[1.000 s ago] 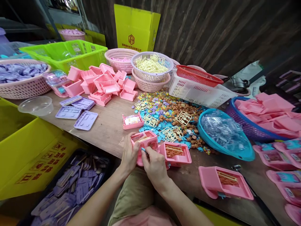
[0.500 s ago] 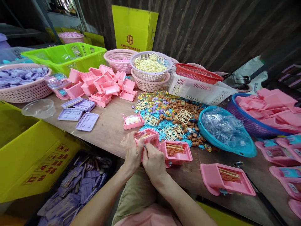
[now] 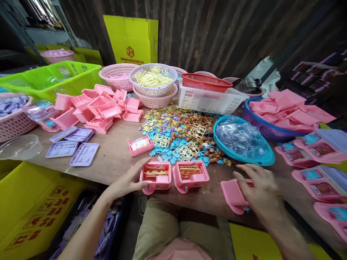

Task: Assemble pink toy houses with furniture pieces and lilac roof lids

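**Two hands spread over a row of pink trays**

A dark plank wall backs a wooden bench crowded with baskets and loose plastic parts. At the near edge, three pink trays sit in a row. The left hand lies flat on the bench, fingers spread and slack, its fingertips touching the left side of the first pink tray; its grip holds nothing. Just beside that tray, at its 3 o'clock, stands the second pink tray, untouched (both carry thin orange-brown pieces inside). Further along at 3 o'clock, the right hand rests on top of the third pink tray, fingers splayed over it; whether the grip has closed on it, I cannot tell.

At 12 o'clock from the trays spreads a heap of small coloured parts, with a smaller pink tray at its left edge. A blue bowl of clear pieces sits at 1 o'clock. Purple lids lie at 10 o'clock, a pile of empty pink trays beyond them. A yellow carton stands against the wall.
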Motion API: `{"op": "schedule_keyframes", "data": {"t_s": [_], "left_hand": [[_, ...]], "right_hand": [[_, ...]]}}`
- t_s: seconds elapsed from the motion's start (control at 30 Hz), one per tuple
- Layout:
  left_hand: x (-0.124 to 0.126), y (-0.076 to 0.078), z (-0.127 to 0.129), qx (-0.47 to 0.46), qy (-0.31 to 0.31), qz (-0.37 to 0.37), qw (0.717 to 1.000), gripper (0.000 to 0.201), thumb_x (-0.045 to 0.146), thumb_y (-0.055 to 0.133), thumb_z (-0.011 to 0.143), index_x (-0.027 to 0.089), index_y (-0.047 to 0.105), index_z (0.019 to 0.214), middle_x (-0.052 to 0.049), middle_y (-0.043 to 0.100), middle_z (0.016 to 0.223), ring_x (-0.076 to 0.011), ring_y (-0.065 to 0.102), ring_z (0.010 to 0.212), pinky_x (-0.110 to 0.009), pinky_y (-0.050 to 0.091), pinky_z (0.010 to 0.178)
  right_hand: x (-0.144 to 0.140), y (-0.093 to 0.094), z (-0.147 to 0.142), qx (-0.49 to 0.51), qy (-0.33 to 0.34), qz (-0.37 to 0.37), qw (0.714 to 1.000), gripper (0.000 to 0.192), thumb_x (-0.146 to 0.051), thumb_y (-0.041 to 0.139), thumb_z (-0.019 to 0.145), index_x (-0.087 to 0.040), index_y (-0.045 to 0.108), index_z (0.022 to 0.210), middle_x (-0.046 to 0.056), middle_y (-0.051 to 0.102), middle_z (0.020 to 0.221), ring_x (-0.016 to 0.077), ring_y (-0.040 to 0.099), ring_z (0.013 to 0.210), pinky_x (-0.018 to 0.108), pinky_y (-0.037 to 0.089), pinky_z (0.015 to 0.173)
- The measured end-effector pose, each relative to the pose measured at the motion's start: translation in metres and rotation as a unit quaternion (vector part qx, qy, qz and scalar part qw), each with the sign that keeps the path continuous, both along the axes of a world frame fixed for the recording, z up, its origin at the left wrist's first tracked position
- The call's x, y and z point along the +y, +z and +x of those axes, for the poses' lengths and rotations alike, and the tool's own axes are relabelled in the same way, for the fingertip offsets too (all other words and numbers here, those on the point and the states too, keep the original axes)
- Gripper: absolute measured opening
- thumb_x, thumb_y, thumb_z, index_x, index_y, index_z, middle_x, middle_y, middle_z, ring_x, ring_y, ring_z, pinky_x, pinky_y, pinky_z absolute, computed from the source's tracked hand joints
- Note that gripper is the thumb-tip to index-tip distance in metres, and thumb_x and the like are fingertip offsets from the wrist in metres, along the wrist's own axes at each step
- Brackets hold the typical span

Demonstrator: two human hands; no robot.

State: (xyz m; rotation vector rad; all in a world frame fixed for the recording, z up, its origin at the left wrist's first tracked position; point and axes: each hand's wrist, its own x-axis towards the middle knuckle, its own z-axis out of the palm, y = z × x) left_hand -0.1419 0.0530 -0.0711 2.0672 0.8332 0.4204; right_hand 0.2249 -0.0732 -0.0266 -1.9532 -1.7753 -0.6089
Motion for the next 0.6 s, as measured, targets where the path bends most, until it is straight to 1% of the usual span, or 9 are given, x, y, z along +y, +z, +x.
{"op": "schedule_keyframes", "data": {"t_s": [0.03, 0.07, 0.13, 0.2, 0.23, 0.33, 0.4, 0.5, 0.6], "left_hand": [[0.001, 0.005, 0.003, 0.038, -0.009, 0.042, 0.998, 0.068, 0.045, 0.050, 0.086, 0.027, 0.019, 0.143, -0.008, 0.020, 0.152, -0.0266, 0.020, 0.138, -0.046, 0.024, 0.110], [0.000, 0.009, 0.009, 0.074, -0.005, 0.093, 0.993, 0.068, 0.046, 0.049, 0.086, 0.027, 0.018, 0.144, -0.009, 0.017, 0.152, -0.0286, 0.013, 0.140, -0.051, 0.020, 0.111], [-0.004, 0.014, 0.027, 0.139, 0.030, 0.199, 0.970, 0.069, 0.049, 0.049, 0.085, 0.025, 0.021, 0.143, -0.011, 0.016, 0.152, -0.0333, 0.004, 0.140, -0.059, 0.012, 0.109], [-0.011, 0.016, 0.052, 0.180, 0.054, 0.280, 0.941, 0.073, 0.056, 0.050, 0.082, 0.023, 0.025, 0.142, -0.013, 0.021, 0.151, -0.0362, 0.007, 0.139, -0.063, 0.009, 0.107], [-0.015, 0.016, 0.065, 0.191, 0.047, 0.304, 0.932, 0.077, 0.060, 0.050, 0.079, 0.024, 0.026, 0.142, -0.014, 0.024, 0.149, -0.0367, 0.012, 0.139, -0.063, 0.010, 0.107], [-0.024, 0.016, 0.100, 0.207, -0.011, 0.325, 0.923, 0.086, 0.071, 0.049, 0.072, 0.026, 0.026, 0.142, -0.013, 0.030, 0.147, -0.0356, 0.026, 0.135, -0.061, 0.016, 0.107], [-0.026, 0.016, 0.113, 0.221, -0.021, 0.318, 0.922, 0.084, 0.070, 0.047, 0.073, 0.028, 0.026, 0.142, -0.011, 0.034, 0.146, -0.0343, 0.034, 0.130, -0.058, 0.022, 0.105], [-0.023, 0.016, 0.120, 0.244, -0.014, 0.306, 0.920, 0.075, 0.063, 0.050, 0.078, 0.029, 0.029, 0.141, -0.008, 0.040, 0.143, -0.0328, 0.044, 0.121, -0.056, 0.029, 0.101], [-0.019, 0.017, 0.115, 0.251, -0.027, 0.302, 0.919, 0.068, 0.056, 0.053, 0.080, 0.027, 0.035, 0.138, -0.008, 0.046, 0.139, -0.0315, 0.047, 0.117, -0.053, 0.032, 0.099]], "right_hand": [[-0.008, -0.004, 0.019, -0.036, -0.015, -0.007, 0.999, 0.053, -0.052, 0.028, 0.091, -0.015, 0.066, 0.093, 0.015, 0.066, 0.096, 0.0300, 0.057, 0.086, 0.043, 0.043, 0.071], [-0.015, -0.009, 0.035, -0.063, -0.021, -0.009, 0.998, 0.055, -0.053, 0.027, 0.091, -0.016, 0.066, 0.094, 0.015, 0.066, 0.098, 0.0309, 0.057, 0.088, 0.045, 0.042, 0.072], [-0.025, -0.022, 0.055, -0.086, -0.029, -0.019, 0.996, 0.056, -0.053, 0.026, 0.092, -0.015, 0.067, 0.097, 0.015, 0.066, 0.101, 0.0317, 0.058, 0.091, 0.047, 0.041, 0.075], [-0.030, -0.036, 0.064, -0.056, -0.024, -0.024, 0.998, 0.056, -0.052, 0.026, 0.092, -0.014, 0.066, 0.100, 0.014, 0.067, 0.101, 0.0300, 0.059, 0.091, 0.045, 0.043, 0.076], [-0.030, -0.042, 0.066, -0.026, -0.018, -0.025, 0.999, 0.056, -0.052, 0.027, 0.092, -0.013, 0.066, 0.101, 0.014, 0.067, 0.101, 0.0286, 0.059, 0.091, 0.043, 0.044, 0.076], [-0.024, -0.051, 0.061, 0.069, -0.007, -0.036, 0.997, 0.051, -0.050, 0.031, 0.092, -0.014, 0.065, 0.101, 0.012, 0.067, 0.100, 0.0240, 0.060, 0.089, 0.038, 0.047, 0.078], [-0.015, -0.052, 0.052, 0.111, -0.019, -0.050, 0.992, 0.047, -0.049, 0.034, 0.091, -0.016, 0.065, 0.101, 0.010, 0.067, 0.098, 0.0229, 0.060, 0.088, 0.037, 0.048, 0.078], [-0.001, -0.050, 0.032, 0.146, -0.034, -0.063, 0.987, 0.044, -0.047, 0.036, 0.090, -0.016, 0.065, 0.102, 0.010, 0.066, 0.099, 0.0235, 0.058, 0.086, 0.038, 0.048, 0.076], [0.012, -0.048, 0.009, 0.159, -0.026, -0.065, 0.985, 0.041, -0.043, 0.037, 0.091, -0.016, 0.065, 0.102, 0.011, 0.065, 0.099, 0.0243, 0.057, 0.088, 0.039, 0.048, 0.077]]}}
